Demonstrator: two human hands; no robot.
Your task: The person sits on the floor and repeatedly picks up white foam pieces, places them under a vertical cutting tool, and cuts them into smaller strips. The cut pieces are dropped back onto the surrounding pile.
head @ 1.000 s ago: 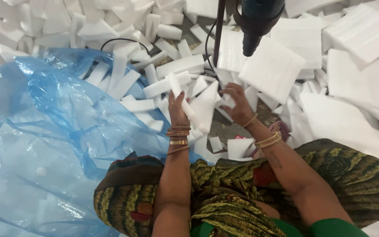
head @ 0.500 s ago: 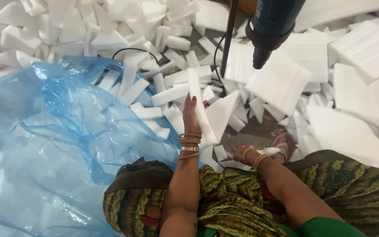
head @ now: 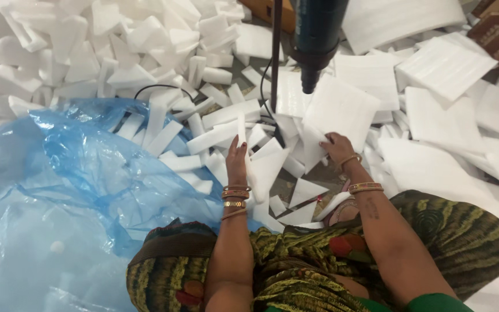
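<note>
Your left hand (head: 237, 162) stands edge-up, fingers flat against a tall foam strip (head: 244, 147). Your right hand (head: 336, 149) grips the lower corner of a square foam sheet (head: 339, 112) at 1 o'clock, under the dark hanging tool (head: 316, 34). Keep the strip upright and the sheet flat. Blue plastic bag (head: 59, 190) at 9 o'clock.

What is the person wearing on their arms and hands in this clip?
Both forearms are bare, with no sleeves showing. The left hand has dark-painted nails and several gold and red bangles at the wrist. The right hand wears similar bangles, with a small dark marking on its forearm.
</note>
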